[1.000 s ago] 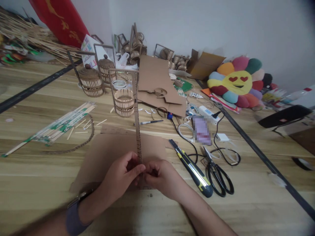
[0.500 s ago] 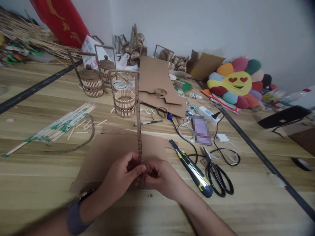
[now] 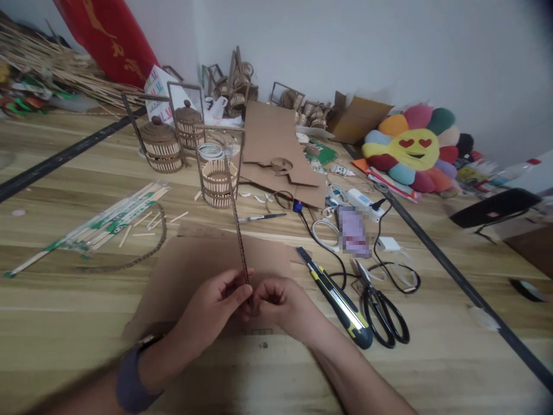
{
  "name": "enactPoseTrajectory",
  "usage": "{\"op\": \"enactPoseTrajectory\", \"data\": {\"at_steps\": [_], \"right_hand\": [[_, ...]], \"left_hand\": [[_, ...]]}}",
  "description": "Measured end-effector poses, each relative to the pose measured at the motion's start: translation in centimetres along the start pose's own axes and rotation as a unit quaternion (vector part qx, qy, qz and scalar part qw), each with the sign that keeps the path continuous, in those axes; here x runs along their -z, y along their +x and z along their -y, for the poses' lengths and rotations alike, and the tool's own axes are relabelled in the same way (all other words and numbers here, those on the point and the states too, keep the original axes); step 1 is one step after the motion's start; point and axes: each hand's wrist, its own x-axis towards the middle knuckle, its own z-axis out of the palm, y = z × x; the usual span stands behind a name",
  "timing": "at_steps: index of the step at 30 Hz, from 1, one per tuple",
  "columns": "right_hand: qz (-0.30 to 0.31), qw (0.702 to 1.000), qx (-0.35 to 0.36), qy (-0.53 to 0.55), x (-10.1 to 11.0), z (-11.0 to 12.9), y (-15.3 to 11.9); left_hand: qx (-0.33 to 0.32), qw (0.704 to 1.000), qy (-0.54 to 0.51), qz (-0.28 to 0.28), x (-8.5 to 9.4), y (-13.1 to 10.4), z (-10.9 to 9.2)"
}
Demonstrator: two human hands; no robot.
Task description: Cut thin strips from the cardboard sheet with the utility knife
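Observation:
A long, narrow cardboard strip with its corrugated edge showing stands nearly upright between my hands. My left hand is closed on it, thumb against the lower part. My right hand is closed in a pinch at the strip's lower end, its fingertips partly hidden. Beneath both hands lies a flat cardboard sheet. Behind the strip's upper end stands a small slatted bucket with a tall cardboard handle frame. To the right of my right hand lie a yellow and black utility knife and black-handled scissors.
Packs of wooden sticks and a curved cardboard strip lie at left. Lidded buckets stand behind. A pen, cut cardboard, cables, a phone and a flower cushion occupy the back and right.
The strip's upper end has tipped left and now crosses in front of the slatted bucket. It shows more of its thin edge. Both hands stay in nearly the same place.

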Motion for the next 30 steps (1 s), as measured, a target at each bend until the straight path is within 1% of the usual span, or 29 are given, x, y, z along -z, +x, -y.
{"op": "enactPoseTrajectory", "data": {"at_steps": [3,9,14,17,20,23,27,30], "right_hand": [[-0.029,0.999,0.009,-0.041,0.4,0.2,0.2],[-0.055,0.994,0.032,-0.094,0.3,0.0,0.3],[-0.081,0.984,0.034,-0.155,-0.1,0.0,0.1],[-0.096,0.972,0.068,-0.206,-0.3,0.2,-0.1],[-0.109,0.96,0.087,-0.241,-0.5,0.3,-0.3],[-0.12,0.952,0.08,-0.269,-0.6,0.4,-0.4],[-0.126,0.945,0.068,-0.293,-0.7,0.5,-0.5],[-0.116,0.95,0.05,-0.284,-0.7,0.7,-0.5]], "left_hand": [[0.005,1.0,-0.006,0.006,0.0,0.1,0.0],[0.022,0.999,-0.011,0.039,0.1,0.3,0.3],[0.013,0.998,0.033,0.044,0.2,0.3,0.1],[-0.002,0.996,0.075,0.04,0.3,0.3,0.0],[-0.005,0.994,0.1,0.055,0.4,0.3,0.0],[-0.003,0.991,0.113,0.067,0.4,0.3,0.1],[-0.003,0.99,0.131,0.044,0.5,0.2,0.3],[-0.001,0.993,0.116,0.026,0.5,0.3,0.7]]}}
